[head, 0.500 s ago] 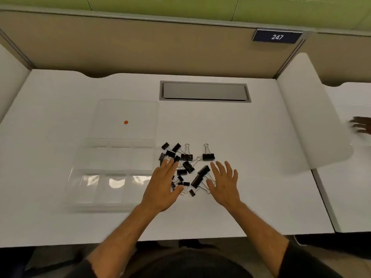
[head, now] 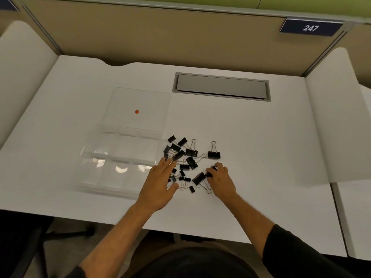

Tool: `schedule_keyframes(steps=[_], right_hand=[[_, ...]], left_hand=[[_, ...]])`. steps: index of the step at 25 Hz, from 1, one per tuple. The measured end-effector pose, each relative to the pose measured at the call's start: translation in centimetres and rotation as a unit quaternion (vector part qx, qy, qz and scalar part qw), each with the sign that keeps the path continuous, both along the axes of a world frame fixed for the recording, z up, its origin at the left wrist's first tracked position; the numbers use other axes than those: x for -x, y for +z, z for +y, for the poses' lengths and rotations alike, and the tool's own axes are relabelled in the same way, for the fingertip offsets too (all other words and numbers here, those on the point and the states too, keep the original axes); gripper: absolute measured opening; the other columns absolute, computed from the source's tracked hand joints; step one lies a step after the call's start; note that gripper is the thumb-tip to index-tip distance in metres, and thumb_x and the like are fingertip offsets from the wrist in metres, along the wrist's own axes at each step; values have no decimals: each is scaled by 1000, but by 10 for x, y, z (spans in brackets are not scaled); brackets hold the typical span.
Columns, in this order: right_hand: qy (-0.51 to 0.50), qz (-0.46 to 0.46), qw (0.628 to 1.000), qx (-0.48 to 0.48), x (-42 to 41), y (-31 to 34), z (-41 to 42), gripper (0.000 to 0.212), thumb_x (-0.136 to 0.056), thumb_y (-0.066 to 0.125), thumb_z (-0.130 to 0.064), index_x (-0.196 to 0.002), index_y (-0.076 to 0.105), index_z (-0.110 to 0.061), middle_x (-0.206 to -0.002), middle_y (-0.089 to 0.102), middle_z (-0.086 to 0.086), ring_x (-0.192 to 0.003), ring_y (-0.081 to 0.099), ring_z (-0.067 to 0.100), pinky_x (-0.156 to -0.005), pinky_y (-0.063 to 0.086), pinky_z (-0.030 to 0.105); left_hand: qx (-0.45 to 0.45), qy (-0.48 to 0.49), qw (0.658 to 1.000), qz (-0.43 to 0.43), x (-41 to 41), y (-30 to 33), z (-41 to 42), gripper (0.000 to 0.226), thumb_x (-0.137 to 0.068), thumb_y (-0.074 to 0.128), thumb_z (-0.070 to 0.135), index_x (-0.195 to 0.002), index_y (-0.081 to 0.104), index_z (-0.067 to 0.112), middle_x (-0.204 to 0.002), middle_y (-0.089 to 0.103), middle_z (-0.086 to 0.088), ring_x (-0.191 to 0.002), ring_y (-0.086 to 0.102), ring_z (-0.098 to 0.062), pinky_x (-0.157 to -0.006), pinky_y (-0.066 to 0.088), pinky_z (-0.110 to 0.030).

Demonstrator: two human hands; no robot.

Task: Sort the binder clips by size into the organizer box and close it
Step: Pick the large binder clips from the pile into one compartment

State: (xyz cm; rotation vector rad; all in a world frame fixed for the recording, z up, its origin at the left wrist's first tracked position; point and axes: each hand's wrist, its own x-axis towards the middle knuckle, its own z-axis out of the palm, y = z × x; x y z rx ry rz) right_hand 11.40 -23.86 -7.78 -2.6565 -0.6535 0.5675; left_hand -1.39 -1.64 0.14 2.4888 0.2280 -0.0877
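A heap of black metal binder clips with silver wire handles (head: 185, 161) is spread on the white bench (head: 261, 137), near its front edge. A clear plastic organizer box (head: 118, 167) is placed just to the left of the heap, with its transparent lid (head: 138, 109) laid open towards the back edge; an orange dot is seen on the lid. The left hand (head: 160, 181) is held flat, fingers straight, over the left side of the heap. The grip of the right hand (head: 219, 177) is curled round one large black clip (head: 210, 171) at the heap's right side.
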Motion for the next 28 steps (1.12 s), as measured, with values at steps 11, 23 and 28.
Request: schedule_keyframes(steps=[11,23,28], right_hand=[[-57,29,997,-52,5,11,-34,36,-86,66,-12,-122,62,-10,-120,54,8,-109,47,26,-81,51,39],[-106,15,989,-103,28,45,-79,55,-86,69,-24,-138,48,-24,-123,54,-3,-113,48,16,-86,48,29],[-118,23,986,-116,31,51,-77,59,-87,68,-23,-141,44,-25,-127,54,-3,-115,50,16,-92,40,23]], left_hand=[[-82,-152,984,50,-38,-34,-34,68,-90,61,5,-150,33,19,-157,31,-2,-148,17,-24,-122,10,-42],[-276,-281,915,89,-82,-62,-54,77,-76,74,3,-143,39,17,-141,46,-5,-141,27,-30,-117,14,-53],[-267,-266,924,68,-82,-65,-53,68,-61,90,24,-121,60,17,-121,61,-2,-129,46,-28,-111,27,-55]])
